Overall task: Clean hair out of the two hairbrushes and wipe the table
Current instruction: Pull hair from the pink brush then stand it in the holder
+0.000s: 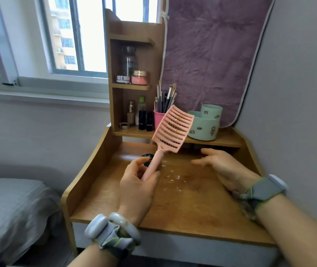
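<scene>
Wooden tabletop [173,209] fills the lower frame, w/ a shelf unit [115,105] at the back carrying bottles, a pink pot of makeup brushes [158,117] and a mint holder [205,126]. Mid-frame, the pink hairbrush [173,130] is up in the air, resting on nothing. Its long axis runs diagonal: handle end low and toward the person, slatted head up and away, tipped right. Back of the head faces the camera; bristle side can't be seen. Left hand [136,187] grips the handle low down, fingers [134,164] wrapped round it. Right hand [223,168] hovers just over the tabletop, right of the handle, holding nothing, its fingers spread loose and pointing left. So the brush head sits up and left of the right hand, near but apart. That's the free hand, prob. best placed to reach up and pull hair. Behind the left hand, a small dark round thing [147,156] on the tabletop; can't tell what. Tiny pale specks [173,177] dot the wood btw the hands. Wiping not yet done, I'd say.
</scene>
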Motion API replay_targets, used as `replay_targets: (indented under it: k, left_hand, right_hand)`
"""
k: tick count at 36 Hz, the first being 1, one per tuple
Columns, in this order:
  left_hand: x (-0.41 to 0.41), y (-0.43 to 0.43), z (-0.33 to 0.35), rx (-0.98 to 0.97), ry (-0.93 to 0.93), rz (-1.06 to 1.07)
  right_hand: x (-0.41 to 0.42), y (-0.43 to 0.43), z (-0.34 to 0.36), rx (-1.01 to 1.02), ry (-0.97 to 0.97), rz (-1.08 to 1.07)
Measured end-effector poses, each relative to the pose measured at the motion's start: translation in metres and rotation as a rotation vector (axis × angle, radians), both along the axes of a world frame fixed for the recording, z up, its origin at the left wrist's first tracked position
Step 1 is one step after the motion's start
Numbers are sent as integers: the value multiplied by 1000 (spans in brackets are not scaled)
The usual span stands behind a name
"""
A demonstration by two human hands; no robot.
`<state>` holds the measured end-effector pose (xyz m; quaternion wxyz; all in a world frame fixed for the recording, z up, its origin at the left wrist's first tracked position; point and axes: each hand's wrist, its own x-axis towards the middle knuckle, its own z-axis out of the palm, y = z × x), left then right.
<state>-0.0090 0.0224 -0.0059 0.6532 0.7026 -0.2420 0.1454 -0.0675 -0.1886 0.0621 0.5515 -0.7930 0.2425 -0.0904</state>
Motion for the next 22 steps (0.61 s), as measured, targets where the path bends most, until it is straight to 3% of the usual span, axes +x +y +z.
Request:
replay_targets:
  k: [3, 6, 11, 16, 22]
  left_hand:
    - [-2, 0, 2, 20, -73, 48]
    - [-5, -1, 4, 111, -157, 132]
    - [-6, 1, 7, 263, -269, 243]
    - [-6, 2, 5, 322, -322, 294]
    - [-6, 2, 3, 265, -162, 203]
  right_hand:
    - [1, 1, -1, 231, -111, 20]
    - [-2, 6, -2, 317, -146, 58]
    - [-4, 10, -4, 235, -84, 59]
    - [-3, 8, -5, 292, -179, -12]
    - [-3, 7, -10, 171, -157, -20]
